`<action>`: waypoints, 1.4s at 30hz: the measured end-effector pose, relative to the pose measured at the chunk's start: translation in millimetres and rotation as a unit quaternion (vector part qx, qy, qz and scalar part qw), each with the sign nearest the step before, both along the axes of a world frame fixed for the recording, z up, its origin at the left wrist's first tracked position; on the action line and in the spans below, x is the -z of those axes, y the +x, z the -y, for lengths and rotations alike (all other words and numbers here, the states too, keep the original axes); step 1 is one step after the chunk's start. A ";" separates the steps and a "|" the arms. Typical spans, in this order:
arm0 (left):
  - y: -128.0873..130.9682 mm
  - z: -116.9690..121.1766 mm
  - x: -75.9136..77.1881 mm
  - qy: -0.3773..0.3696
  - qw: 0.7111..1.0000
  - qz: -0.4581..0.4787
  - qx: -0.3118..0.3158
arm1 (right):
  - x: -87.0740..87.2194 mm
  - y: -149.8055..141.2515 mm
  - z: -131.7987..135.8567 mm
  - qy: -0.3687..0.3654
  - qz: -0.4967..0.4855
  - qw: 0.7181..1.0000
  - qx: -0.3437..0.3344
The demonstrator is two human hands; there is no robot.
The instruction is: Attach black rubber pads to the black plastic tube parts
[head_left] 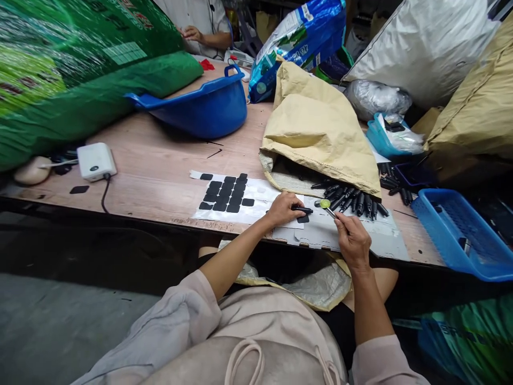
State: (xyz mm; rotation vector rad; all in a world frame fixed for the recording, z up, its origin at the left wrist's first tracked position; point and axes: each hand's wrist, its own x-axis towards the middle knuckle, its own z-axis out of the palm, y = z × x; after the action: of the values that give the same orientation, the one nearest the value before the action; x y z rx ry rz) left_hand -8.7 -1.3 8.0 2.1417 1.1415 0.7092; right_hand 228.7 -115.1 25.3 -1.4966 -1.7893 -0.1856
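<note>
Left grip (284, 208): fingers closed, pinching a slim black part (303, 209) lying roughly level, just above the grey board (387, 241). Right grip (353, 236): thumb and fingers closed around a slim metallic tool (331, 213), slanted toward that part. A yellow-green piece (325, 203) shows at the tool's far end; whether it is fixed there, cannot tell. Tool and black part look near each other, apart.

Handling, my judgement: pinch the part well back from its end, brace the left wrist on the edge, bring the tool in with small finger moves.

Beside the left fingers, a loose black tab (303, 219). Further left, more black tabs (226, 193) in close rows on a white sheet (256, 188); a sleeve could drag them.

Beyond the tool, heaped black parts (356, 202) spill at the mouth of a tan sack (320, 128), crowding the right side. Blue tray (444, 235) to the right; blue basin (204, 109) farther back on the surface (140, 160). Across, another person's hand (193, 33).
</note>
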 end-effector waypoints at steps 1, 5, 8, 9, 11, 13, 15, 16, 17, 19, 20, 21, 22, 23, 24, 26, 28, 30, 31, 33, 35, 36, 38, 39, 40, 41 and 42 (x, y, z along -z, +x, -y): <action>0.1 -0.3 0.6 -0.004 1.000 0.005 -0.001 | -1.6 -6.7 -0.6 -0.004 -0.004 1.000 -0.004; 0.8 -1.3 1.9 -0.013 1.000 0.018 0.001 | -6.4 -23.1 -2.1 0.004 0.003 1.000 -0.019; 1.1 -1.7 1.9 -0.011 1.000 0.023 0.006 | -6.0 -28.8 -2.9 0.014 0.006 1.000 -0.022; 1.1 -1.7 1.9 -0.010 1.000 0.024 0.005 | -5.1 -30.0 -3.3 0.010 0.014 1.000 -0.020; 1.2 -1.6 2.4 -0.011 1.000 0.026 0.000 | -3.1 -31.0 -4.2 -0.007 0.033 0.999 -0.014; 1.2 -1.6 3.0 -0.010 1.000 0.028 -0.002 | -2.3 -29.8 -4.5 -0.019 0.043 0.999 -0.006; 1.2 -1.8 3.4 -0.008 1.000 0.028 0.002 | -3.5 -27.0 -3.8 -0.013 0.034 0.999 0.007; 1.2 -1.9 3.4 -0.007 1.000 0.027 0.007 | -4.6 -25.4 -3.2 -0.006 0.025 1.000 0.012; 1.2 -2.0 3.3 -0.007 1.000 0.026 0.010 | -5.7 -23.9 -2.5 0.001 0.017 1.000 0.016; 1.4 -1.9 2.5 -0.007 1.000 0.022 0.009 | -7.0 -21.9 -1.0 0.004 0.010 1.000 0.016; 1.6 -1.8 1.9 -0.008 1.000 0.020 0.007 | -7.1 -21.3 -0.3 -0.001 0.014 1.000 0.014; 1.8 -1.4 1.1 -0.010 1.000 0.018 0.005 | -6.9 -20.7 0.4 -0.010 0.020 1.000 0.012; 2.0 -1.0 0.4 -0.011 1.000 0.016 0.002 | -6.5 -19.8 1.0 -0.020 0.024 0.999 0.012; 2.0 -0.4 -0.4 -0.011 1.000 0.015 -0.001 | -6.1 -18.0 1.6 -0.029 0.025 0.999 0.011; 2.0 0.3 -1.2 -0.012 1.000 0.015 -0.002 | -5.9 -15.1 2.0 -0.035 0.021 0.999 0.011; 1.5 1.9 -2.3 -0.010 1.000 0.016 0.000 | -6.0 -4.5 2.5 -0.040 0.009 0.999 0.005; 0.8 3.1 -2.5 -0.010 1.000 0.020 0.003 | -6.1 12.0 1.7 -0.043 0.009 0.999 -0.011; 0.6 2.8 -1.7 -0.012 1.000 0.021 0.003 | -4.8 31.5 -0.8 -0.055 0.023 0.997 -0.040; 0.7 2.1 -1.1 -0.013 1.000 0.019 0.003 | -3.3 40.8 -2.5 -0.065 0.031 0.996 -0.055; 1.0 0.3 -1.0 -0.016 1.000 0.013 0.002 | 1.0 55.7 -6.2 -0.082 0.046 0.992 -0.082; 0.4 1.4 -4.0 -0.014 1.000 0.014 0.003 | 5.9 63.7 -9.4 -0.086 0.055 0.991 -0.090; -0.7 4.6 -7.1 -0.009 1.000 0.023 0.004 | 8.1 65.3 -10.3 -0.085 0.058 0.991 -0.089; -5.3 18.7 -16.6 0.006 0.998 0.061 0.022 | 11.3 65.3 -11.1 -0.081 0.063 0.991 -0.083; -8.8 29.9 -22.1 0.010 0.995 0.085 0.046 | 12.3 64.5 -11.0 -0.079 0.064 0.991 -0.082; -12.8 43.4 -27.2 0.008 0.991 0.105 0.082 | 13.0 63.7 -10.7 -0.077 0.064 0.992 -0.081; -17.2 58.4 -31.0 -0.005 0.985 0.117 0.130 | 13.4 63.1 -10.4 -0.076 0.066 0.992 -0.082; -21.6 74.0 -32.6 -0.034 0.975 0.107 0.191 | 13.7 62.7 -10.1 -0.077 0.067 0.991 -0.082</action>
State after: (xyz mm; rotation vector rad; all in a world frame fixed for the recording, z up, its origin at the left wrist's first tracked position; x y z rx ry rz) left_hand -30.4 -75.3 40.6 2.0826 0.6086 0.6890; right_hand 291.4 -105.0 11.6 -1.4632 -2.0639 -0.0691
